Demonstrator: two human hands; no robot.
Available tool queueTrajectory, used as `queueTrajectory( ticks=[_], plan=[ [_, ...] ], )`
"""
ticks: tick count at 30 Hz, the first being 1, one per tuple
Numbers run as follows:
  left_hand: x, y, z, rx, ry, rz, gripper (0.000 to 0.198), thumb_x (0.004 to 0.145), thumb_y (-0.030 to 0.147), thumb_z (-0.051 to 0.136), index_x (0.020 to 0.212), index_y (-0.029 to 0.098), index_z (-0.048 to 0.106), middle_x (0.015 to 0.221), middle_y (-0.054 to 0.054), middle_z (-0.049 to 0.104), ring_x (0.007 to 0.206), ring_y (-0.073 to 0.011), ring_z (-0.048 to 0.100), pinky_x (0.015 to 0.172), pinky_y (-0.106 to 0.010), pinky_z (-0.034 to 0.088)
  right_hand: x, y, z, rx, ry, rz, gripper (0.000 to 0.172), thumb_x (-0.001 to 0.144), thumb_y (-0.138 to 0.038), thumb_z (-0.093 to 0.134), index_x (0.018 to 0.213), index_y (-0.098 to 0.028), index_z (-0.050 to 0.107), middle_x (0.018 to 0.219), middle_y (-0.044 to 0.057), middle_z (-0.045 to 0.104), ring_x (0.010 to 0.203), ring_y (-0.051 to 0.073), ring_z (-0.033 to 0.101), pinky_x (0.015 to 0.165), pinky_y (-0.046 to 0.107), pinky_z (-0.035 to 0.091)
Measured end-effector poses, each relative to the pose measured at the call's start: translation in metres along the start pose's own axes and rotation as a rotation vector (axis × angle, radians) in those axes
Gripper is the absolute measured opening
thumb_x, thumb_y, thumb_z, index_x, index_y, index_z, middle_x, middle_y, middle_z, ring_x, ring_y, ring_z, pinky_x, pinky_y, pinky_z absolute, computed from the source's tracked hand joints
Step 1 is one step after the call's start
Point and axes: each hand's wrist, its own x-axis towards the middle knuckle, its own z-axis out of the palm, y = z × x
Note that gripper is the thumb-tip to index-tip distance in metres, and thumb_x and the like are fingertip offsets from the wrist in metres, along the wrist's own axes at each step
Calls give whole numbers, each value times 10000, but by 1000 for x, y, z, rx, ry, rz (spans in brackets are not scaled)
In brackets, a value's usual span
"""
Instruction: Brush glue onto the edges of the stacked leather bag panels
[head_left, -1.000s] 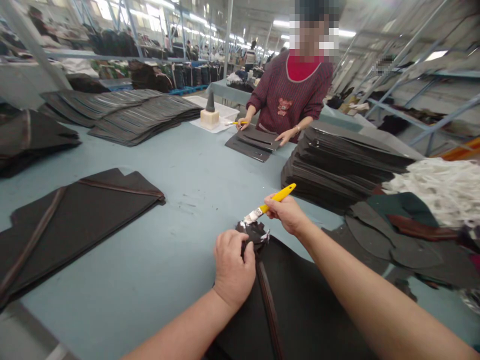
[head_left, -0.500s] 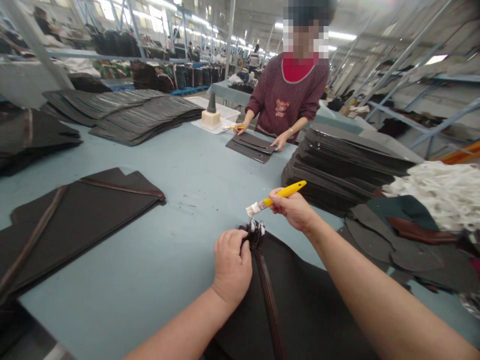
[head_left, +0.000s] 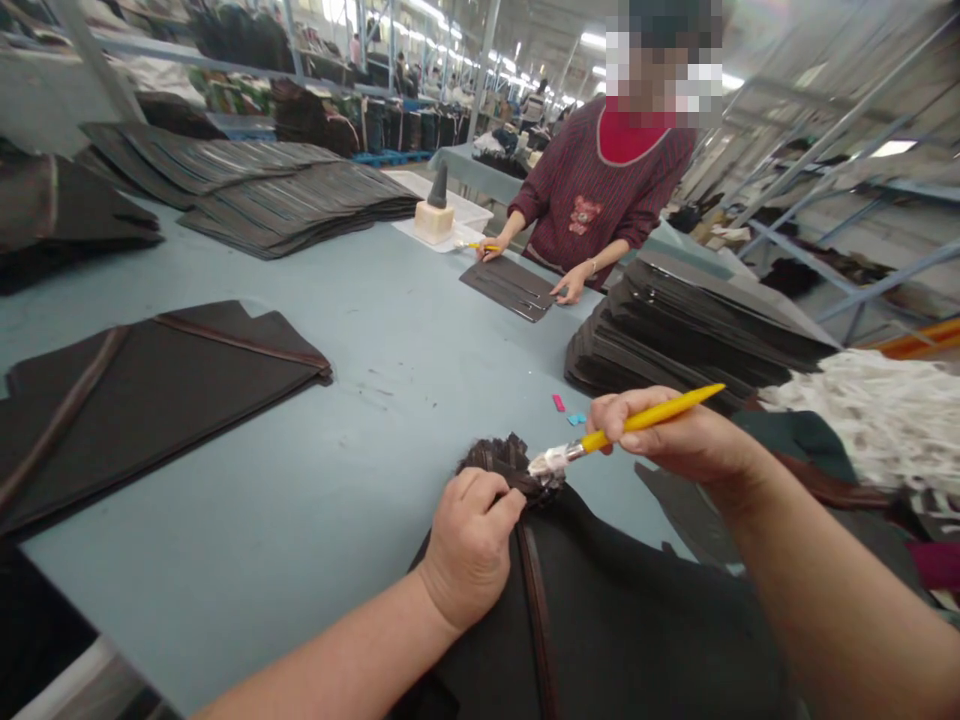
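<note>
My left hand grips the bunched, ruffled end of a large dark panel, which has a brown strip running down it. My right hand pinches a flat brush with a yellow handle. The brush's whitish, coated bristles sit at the bunched end, touching it or nearly so. Part of the bunched end is hidden behind my left fingers.
Stacks of dark panels and folded panels lie on the pale blue table. Opposite, a co-worker has both hands on a dark piece. White fibrous material lies at right, with small pink and blue scraps nearby.
My right hand has moved rightward and lower, bringing the brush bristles from above the bunched end down against it. The whole view has tilted slightly, and the co-worker's piece now lies flatter.
</note>
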Motion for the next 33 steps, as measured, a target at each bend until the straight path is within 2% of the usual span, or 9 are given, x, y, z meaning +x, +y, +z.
queueTrajectory(
  ticks=[6,8,10,13,17,22,25,30,33],
  plan=[
    [-7,3,-6,-112,-32,32,219,801,56,401,846,149,594,773,-63,563,740,-156,481,701,-323,434,-15,-11,0,-101,-208,56,121,638,-290,671,596,-177,668,628,58,539,635,195,482,611,338,384],
    [-8,6,-10,-182,-51,40,195,795,65,414,830,144,589,770,-67,568,742,-160,490,715,-330,434,-16,-7,-5,18,-77,24,132,611,-305,697,601,-177,665,617,53,540,628,198,494,597,334,390],
    [-6,9,-12,-220,-40,-8,173,801,87,423,843,144,581,777,-66,579,752,-162,503,726,-325,435,-11,4,-6,171,158,3,159,579,-304,729,646,-176,662,621,41,553,601,182,506,562,309,393],
    [1,13,-13,-229,-23,-236,183,832,137,401,920,162,560,763,-45,601,736,-150,535,707,-295,439,9,31,2,356,461,63,211,557,-283,757,692,-173,639,637,24,576,556,140,510,505,261,390],
    [12,14,-10,-246,-120,-572,126,812,208,449,841,198,572,639,16,577,606,-123,535,602,-248,420,39,72,19,389,548,136,284,557,-311,764,726,-142,610,620,28,585,512,121,510,454,236,374],
    [11,9,-1,-159,-150,-642,79,770,233,500,721,192,545,677,9,535,666,-138,508,636,-268,411,46,89,20,347,650,124,291,561,-322,756,701,-127,592,577,6,555,466,96,479,431,221,353],
    [4,7,3,-72,-43,-632,111,735,237,556,821,173,525,841,-32,521,832,-176,490,767,-324,410,43,71,25,355,614,37,245,587,-316,733,685,-140,594,592,-1,552,490,98,482,454,227,366],
    [-3,6,4,21,-31,-609,152,754,269,558,850,171,492,920,-46,505,918,-205,447,829,-382,385,53,49,46,148,314,42,211,604,-311,701,678,-140,603,544,-6,549,490,105,470,473,234,360],
    [-4,6,3,38,-57,-593,130,764,276,557,830,182,497,929,-38,514,930,-210,446,831,-392,385,59,54,44,36,406,86,223,604,-326,684,662,-133,587,495,-11,532,458,97,442,441,222,319]
  ],
)
